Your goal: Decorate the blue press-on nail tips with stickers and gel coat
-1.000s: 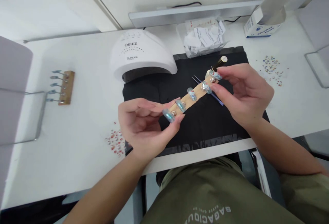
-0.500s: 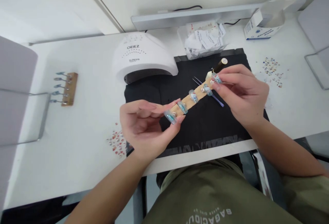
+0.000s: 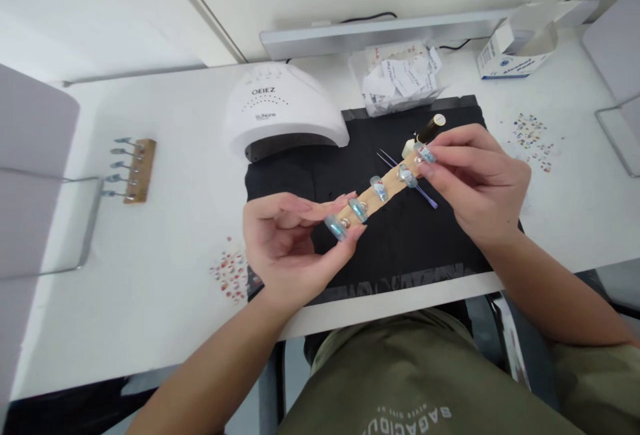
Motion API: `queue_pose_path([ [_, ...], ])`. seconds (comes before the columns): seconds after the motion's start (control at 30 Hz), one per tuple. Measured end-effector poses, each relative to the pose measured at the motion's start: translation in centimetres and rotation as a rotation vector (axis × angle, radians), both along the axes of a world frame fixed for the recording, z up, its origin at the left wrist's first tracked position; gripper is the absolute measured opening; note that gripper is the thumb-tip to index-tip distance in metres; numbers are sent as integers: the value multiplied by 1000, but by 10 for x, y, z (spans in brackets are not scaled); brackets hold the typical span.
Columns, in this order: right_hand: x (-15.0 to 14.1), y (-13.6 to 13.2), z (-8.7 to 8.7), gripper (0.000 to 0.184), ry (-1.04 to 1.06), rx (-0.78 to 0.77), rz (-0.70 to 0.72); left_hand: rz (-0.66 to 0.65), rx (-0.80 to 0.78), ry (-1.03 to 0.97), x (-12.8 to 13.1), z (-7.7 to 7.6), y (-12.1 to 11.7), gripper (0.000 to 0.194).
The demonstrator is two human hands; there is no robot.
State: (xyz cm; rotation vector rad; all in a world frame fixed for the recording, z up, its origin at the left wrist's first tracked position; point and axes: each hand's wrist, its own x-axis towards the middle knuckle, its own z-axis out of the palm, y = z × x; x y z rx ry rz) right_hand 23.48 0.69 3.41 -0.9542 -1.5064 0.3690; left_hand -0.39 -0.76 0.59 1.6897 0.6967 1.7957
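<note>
A wooden nail-tip stand (image 3: 393, 184) is held slantwise above the black mat (image 3: 400, 242), with several pale blue, decorated false nails on metal studs along it. My left hand (image 3: 290, 242) pinches its near end between thumb and fingers, close to a shiny blue false nail (image 3: 336, 227). At the far end, my right hand (image 3: 483, 178) has thumb and forefinger closed on the last false nail (image 3: 425, 152). Just behind that end are a black bottle cap (image 3: 431, 128) and purple tweezers (image 3: 425, 196), partly hidden by the stand.
A white nail lamp (image 3: 287, 105) stands at the back, beside a clear tub of alcohol-pad packets (image 3: 403, 82). The alcohol-pad box (image 3: 515, 58) is back right. Loose decorations lie left (image 3: 233, 278) and right (image 3: 533, 135). A second nail stand (image 3: 143, 172) sits far left.
My right fingers have shifted slightly on the last false nail, the forefinger and thumb now nearer its outer end. The stand stays in both hands; the view drifts slightly.
</note>
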Motion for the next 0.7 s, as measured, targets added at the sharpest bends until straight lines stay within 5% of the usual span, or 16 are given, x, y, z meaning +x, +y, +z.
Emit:
queue_pose_path([
  [0.7,-3,-1,2,28,-48,44,-18,118,-206,317,-4,-6,-6,67],
])
